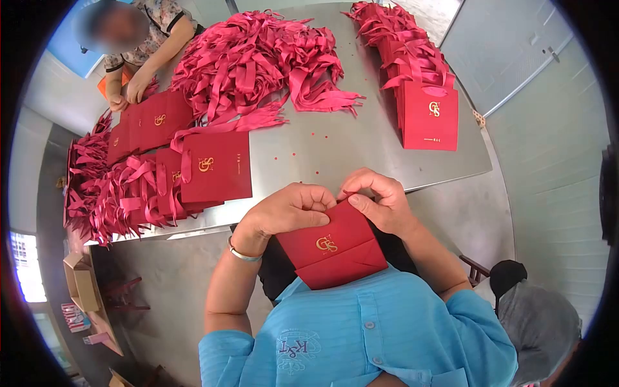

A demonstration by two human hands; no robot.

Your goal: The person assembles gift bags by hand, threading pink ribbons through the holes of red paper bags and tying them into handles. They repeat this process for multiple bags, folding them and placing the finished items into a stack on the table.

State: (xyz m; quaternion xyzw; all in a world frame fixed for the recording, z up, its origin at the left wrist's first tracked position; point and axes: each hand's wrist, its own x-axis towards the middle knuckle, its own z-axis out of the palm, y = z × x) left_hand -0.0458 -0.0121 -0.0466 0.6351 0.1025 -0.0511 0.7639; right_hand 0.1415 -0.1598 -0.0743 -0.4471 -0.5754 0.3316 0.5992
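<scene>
Near the table edge, the left hand [290, 209] and right hand [380, 200] both pinch the flat red paper gift bag with gold logo [332, 248] at its top. Finished ribboned bags [429, 106] stack far right; loose red ribbons [258, 61] remain plentiful.

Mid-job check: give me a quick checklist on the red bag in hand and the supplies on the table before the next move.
1. Both hands on bag: left hand and right hand pinch its top edge. Ok.
2. Bag folded flat, logo facing up. Ok.
3. Ribbon through the bag's holes: hidden by fingers. Cannot tell.
4. Ribbon pile on table: plentiful. Ok.
5. Finished bags stacked at right. Ok.
</scene>
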